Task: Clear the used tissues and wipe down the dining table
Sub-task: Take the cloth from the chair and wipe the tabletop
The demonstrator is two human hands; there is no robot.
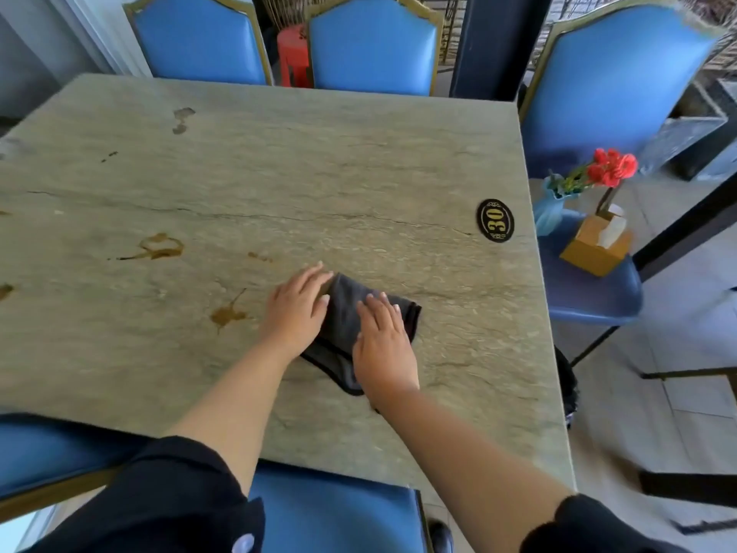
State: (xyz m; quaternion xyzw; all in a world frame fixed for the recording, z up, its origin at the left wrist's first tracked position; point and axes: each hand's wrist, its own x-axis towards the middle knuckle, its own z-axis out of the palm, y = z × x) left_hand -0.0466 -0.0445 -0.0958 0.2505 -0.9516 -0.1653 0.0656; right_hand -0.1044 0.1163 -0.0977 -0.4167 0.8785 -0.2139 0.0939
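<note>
— Both hands are flat. Do you see? The left hand [297,309] and the right hand [381,345] lie open, fingers stretched out, pressing down on a dark grey cloth [347,325]. Nothing is gripped; the palms just push on it.

— Where is the cloth?

— Under both palms, on the dining table [279,173]. It is folded, and a bit of it pokes out between the two hands and past the right fingertips.

— What is the table like?

— Greenish stone with thin dark cracks. Just left of the left hand is a brown splash [227,313]. Farther out that way is a brown ring stain [159,247], and more small spots sit near the far left corner [181,119].

— And past the right hand?

— A black oval number plate [495,220] that says 30, near the table's right edge.

— What is around the table?

— Blue chairs with gold edges. Beyond the right edge, one chair seat [590,289] holds a brown tissue box [596,245] and a blue vase [552,209] with red flowers [612,167]. Two chair backs stand at the far side, with a red stool [293,53] showing between them. The floor is pale tile.

— I don't see any used tissues on the table.
</note>
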